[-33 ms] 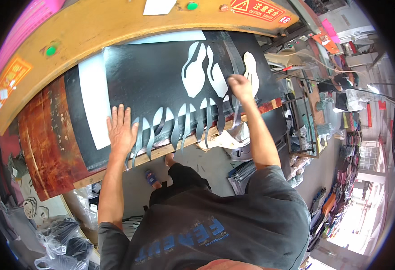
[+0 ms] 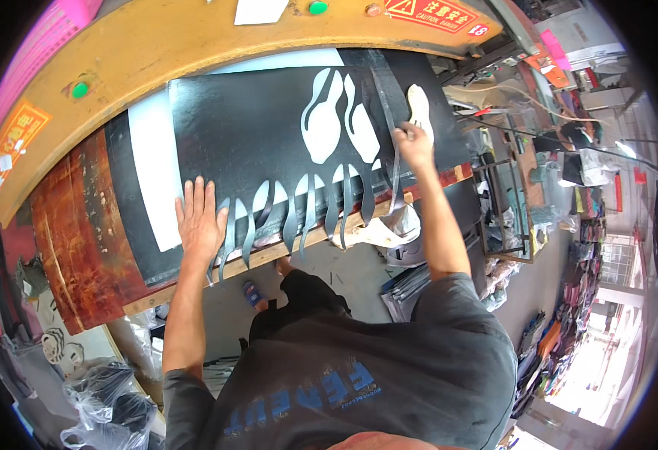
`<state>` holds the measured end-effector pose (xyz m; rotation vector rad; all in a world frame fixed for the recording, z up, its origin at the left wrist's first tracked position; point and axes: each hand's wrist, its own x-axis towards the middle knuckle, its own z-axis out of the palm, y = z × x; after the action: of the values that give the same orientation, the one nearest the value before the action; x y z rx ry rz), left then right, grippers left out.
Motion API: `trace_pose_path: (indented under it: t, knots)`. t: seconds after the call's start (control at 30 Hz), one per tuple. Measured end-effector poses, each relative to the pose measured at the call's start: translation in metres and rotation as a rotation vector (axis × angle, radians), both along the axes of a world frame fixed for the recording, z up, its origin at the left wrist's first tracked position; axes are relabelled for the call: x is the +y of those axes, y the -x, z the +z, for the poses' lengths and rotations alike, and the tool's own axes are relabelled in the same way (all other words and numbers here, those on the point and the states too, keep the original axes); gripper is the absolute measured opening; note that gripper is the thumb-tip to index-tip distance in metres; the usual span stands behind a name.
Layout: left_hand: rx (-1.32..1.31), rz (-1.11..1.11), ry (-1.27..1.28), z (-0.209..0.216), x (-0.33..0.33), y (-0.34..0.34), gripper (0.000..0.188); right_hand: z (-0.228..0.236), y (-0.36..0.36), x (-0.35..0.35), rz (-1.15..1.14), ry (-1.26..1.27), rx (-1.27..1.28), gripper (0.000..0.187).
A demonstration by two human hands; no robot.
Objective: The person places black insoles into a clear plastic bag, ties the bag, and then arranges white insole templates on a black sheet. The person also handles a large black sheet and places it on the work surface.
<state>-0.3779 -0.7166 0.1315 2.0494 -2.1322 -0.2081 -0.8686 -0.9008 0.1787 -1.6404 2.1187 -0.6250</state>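
Note:
A large black sheet (image 2: pixel 239 127) lies on the work table, with sole-shaped cutouts (image 2: pixel 321 131) through which white shows. Along its near edge, narrow curved tongues (image 2: pixel 291 217) hang over the table's front. My left hand (image 2: pixel 200 221) lies flat on the sheet's near left part, fingers stretched out. At the sheet's right end my right hand (image 2: pixel 415 146) is closed, its fingertips on a thin dark strip (image 2: pixel 397 176) that runs from the far side to the near edge. Just beyond this hand lies a pale sole-shaped piece (image 2: pixel 418 103).
A yellow machine beam (image 2: pixel 171 56) with green buttons spans the far side. Reddish-brown worn board (image 2: pixel 74 232) shows at the table's left. White material (image 2: pixel 392 229) hangs below the front edge. A metal frame rack (image 2: pixel 505 214) stands at right; plastic bags (image 2: pixel 107 397) lie lower left.
My right hand has moved a little to the right, and the dark strip has shifted right with it, away from the sheet's cutouts. My left hand stays flat in nearly the same place.

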Motion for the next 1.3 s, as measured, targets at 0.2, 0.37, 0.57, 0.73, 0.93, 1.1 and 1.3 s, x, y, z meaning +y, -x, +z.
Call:
trace_pose_path:
  t: [0.2,0.37,0.57,0.73,0.93,1.1,1.3]
  knots:
    - [-0.077,0.188,-0.064,-0.009,0.034,0.026,0.074,-0.055,0.134,-0.083,-0.117,-0.334,0.268,0.117]
    - [0.207,0.551,0.094,0.021,0.036,0.031,0.069,-0.091,0.14,-0.118,-0.224,-0.304,0.451,0.107]
    - [0.539,0.862,-0.143,0.019,0.04,0.016,0.051,-0.08,0.163,-0.14,-0.121,-0.207,0.11,0.093]
    - [0.675,0.83,-0.264,0.013,0.036,-0.011,0.044,0.029,0.09,-0.088,-0.119,-0.311,-0.515,0.073]
    - [0.698,0.65,-0.422,0.025,0.028,-0.039,0.05,0.086,-0.131,-0.029,0.285,-0.403,-0.914,0.054]
    - [0.602,0.478,-0.262,0.011,0.041,-0.06,0.045,0.052,-0.309,-0.029,0.453,-0.678,-0.792,0.082]
    - [0.858,0.473,-0.255,-0.009,0.072,-0.092,0.042,0.052,-0.426,-0.033,0.47,-0.472,0.042,0.105]
